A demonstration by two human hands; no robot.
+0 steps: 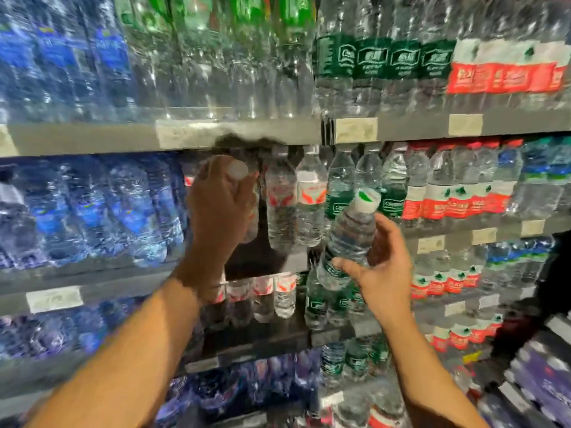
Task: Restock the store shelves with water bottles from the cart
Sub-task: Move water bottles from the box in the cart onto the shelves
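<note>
My left hand (217,211) grips a clear water bottle (247,193) with a white cap, held upright in a dark gap on the middle shelf (262,261), just left of two standing bottles with red-and-white labels (281,196). My right hand (383,267) holds a second clear bottle (349,239), tilted with its white-and-green cap pointing up and right, in front of the green-labelled bottles (340,193). The cart is not in view.
Shelves (92,137) full of bottled water fill the view: blue-labelled packs (92,211) at left, green-capped bottles at top, green labels in the middle, red-and-white labels (457,199) at right. Price tags line the shelf edges. Wrapped packs (540,381) sit at lower right.
</note>
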